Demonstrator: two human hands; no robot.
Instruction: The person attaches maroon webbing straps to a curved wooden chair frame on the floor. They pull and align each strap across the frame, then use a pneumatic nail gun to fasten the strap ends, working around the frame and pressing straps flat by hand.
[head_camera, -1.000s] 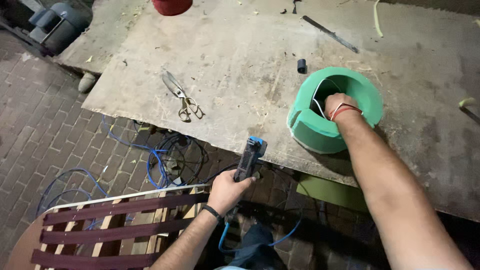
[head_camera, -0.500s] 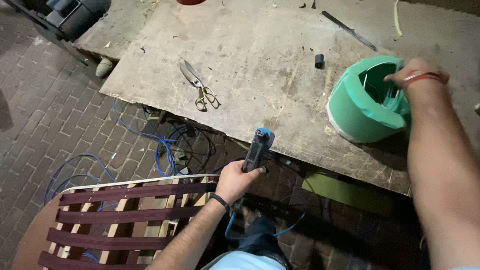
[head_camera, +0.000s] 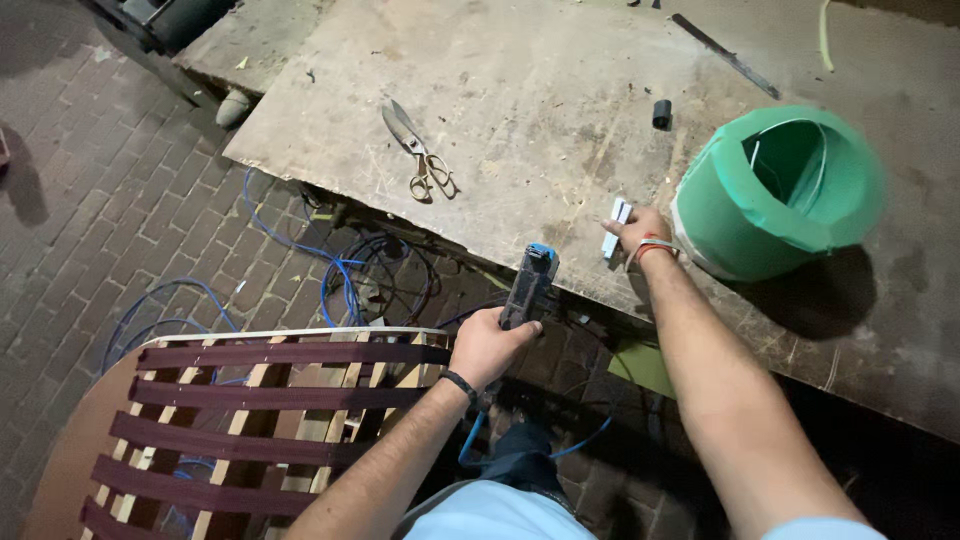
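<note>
Since half a second ago, the right hand has left the rim of the green plastic bucket-shaped roll and now pinches a small white strip of staples against the worn wooden board, just left of that roll. Closed around the grey pneumatic staple gun with a blue cap, the left hand holds it upright at the board's near edge, above the wooden frame with maroon webbing straps. Brass-handled steel scissors lie well apart on the board.
</note>
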